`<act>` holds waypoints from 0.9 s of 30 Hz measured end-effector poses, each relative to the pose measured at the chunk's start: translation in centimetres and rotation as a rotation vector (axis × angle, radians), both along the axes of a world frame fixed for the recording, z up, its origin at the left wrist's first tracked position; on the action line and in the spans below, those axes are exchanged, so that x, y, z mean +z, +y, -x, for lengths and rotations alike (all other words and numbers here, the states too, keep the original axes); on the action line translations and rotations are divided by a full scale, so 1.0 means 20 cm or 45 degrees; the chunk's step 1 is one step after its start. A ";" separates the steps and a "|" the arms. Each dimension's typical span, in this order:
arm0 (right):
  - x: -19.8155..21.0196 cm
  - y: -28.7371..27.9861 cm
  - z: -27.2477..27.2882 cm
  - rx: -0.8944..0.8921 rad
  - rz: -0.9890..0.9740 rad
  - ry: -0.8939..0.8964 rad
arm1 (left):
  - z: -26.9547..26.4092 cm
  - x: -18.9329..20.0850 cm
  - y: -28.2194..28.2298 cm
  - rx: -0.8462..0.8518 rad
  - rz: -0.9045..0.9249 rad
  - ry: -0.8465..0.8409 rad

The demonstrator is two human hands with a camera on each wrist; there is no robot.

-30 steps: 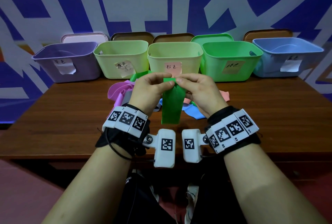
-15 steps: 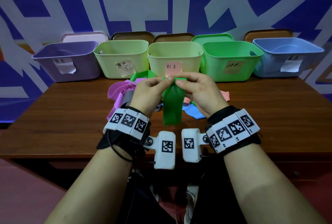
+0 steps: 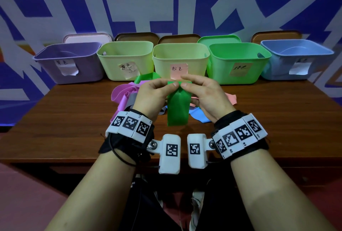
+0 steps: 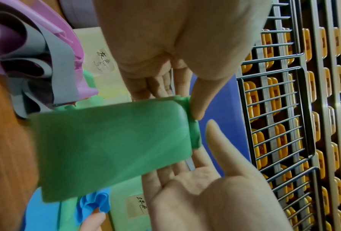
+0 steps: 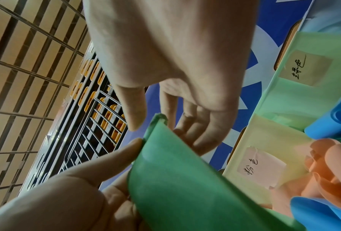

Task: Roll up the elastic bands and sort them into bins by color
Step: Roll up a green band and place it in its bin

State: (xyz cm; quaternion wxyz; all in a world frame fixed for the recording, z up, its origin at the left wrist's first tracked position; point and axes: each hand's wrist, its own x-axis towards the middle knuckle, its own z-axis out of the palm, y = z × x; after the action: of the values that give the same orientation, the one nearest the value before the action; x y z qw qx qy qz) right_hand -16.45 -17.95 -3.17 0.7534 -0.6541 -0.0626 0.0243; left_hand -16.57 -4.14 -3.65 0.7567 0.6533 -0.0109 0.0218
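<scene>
A wooden table [image 3: 74,129] fronts a blue-and-white wall [image 3: 185,8] (boldly patterned).

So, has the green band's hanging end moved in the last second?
No, not noticeably: the green band ends at the same place against the table, below the pink-labelled bin.

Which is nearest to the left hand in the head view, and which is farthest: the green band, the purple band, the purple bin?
From the left hand:
1. Green band: held in its fingers, hanging between both hands.
2. Purple band: on the table, just to its left.
3. Purple bin: far left end of the back row.
</scene>
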 end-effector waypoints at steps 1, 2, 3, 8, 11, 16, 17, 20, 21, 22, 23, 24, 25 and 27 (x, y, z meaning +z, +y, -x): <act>0.00 0.00 0.00 -0.002 0.003 0.017 | 0.00 0.00 0.00 0.001 -0.009 -0.012; 0.00 0.00 0.00 -0.005 0.004 0.021 | -0.01 0.00 0.01 0.001 -0.020 -0.020; 0.00 0.01 0.00 -0.014 0.015 0.015 | -0.01 0.00 0.01 0.002 -0.029 -0.018; 0.00 0.00 -0.01 -0.018 0.031 -0.033 | 0.00 -0.01 -0.01 -0.006 0.011 0.038; 0.00 0.00 0.01 0.007 0.003 0.007 | 0.00 -0.01 -0.01 0.009 -0.001 0.018; 0.00 0.00 0.01 -0.011 0.011 0.012 | -0.01 -0.01 0.00 -0.008 -0.022 0.032; 0.00 0.00 0.01 -0.015 0.017 -0.001 | 0.00 -0.01 -0.01 -0.003 -0.017 0.053; 0.00 0.00 0.01 0.018 0.016 -0.024 | 0.00 -0.02 -0.02 0.020 -0.021 0.067; 0.00 0.00 0.01 0.025 0.005 -0.007 | 0.00 -0.02 -0.01 0.023 -0.016 0.065; 0.00 0.00 0.01 0.028 -0.011 0.019 | 0.01 -0.01 -0.01 0.019 -0.008 0.061; -0.01 0.00 0.01 0.031 -0.023 0.038 | 0.01 -0.01 -0.01 0.013 -0.003 0.057; -0.01 0.00 0.01 0.036 -0.027 0.045 | 0.01 0.00 -0.01 0.000 -0.006 0.056; -0.01 0.00 0.01 0.037 -0.024 0.041 | 0.02 0.01 -0.01 -0.006 -0.013 0.060; -0.02 0.00 0.01 0.009 0.000 0.022 | 0.02 0.01 -0.02 -0.005 -0.037 0.089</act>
State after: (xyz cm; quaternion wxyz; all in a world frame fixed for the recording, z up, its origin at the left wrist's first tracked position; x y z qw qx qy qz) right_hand -16.66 -17.86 -3.54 0.7538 -0.6537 -0.0582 0.0326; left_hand -16.91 -4.48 -3.52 0.7471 0.6646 0.0139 -0.0026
